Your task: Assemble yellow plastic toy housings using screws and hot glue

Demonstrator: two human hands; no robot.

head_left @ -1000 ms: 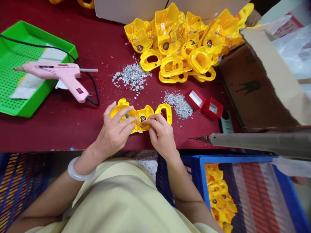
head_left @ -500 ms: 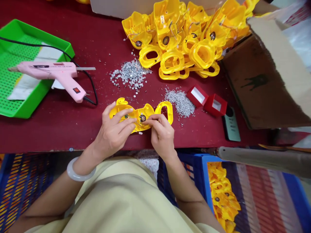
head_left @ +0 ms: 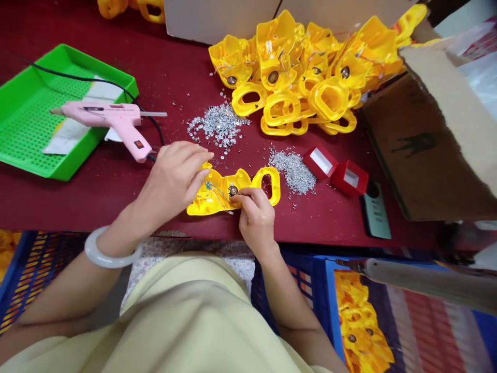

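A yellow plastic shell (head_left: 221, 194) with a round speaker, thin wires and a handle loop lies on the red table near its front edge. My right hand (head_left: 254, 215) rests on the shell's near side, fingers pinched together by the speaker. My left hand (head_left: 174, 176) hovers above the shell's left end with fingers curled and drawn together, just below the pile of silver washers (head_left: 217, 124). What either hand pinches is too small to make out.
A pink glue gun (head_left: 112, 122) with a black cord lies beside a green tray (head_left: 23, 119). A heap of yellow shells (head_left: 298, 77), small screws (head_left: 293, 171), two red boxes (head_left: 336, 168), a cardboard box (head_left: 427, 134), a screwdriver (head_left: 419, 280) and blue crates (head_left: 368, 316) surround me.
My left hand has lifted off the shell and moved up and left toward the washers. The shell's left end is now uncovered. My right hand stays pinched at the speaker.
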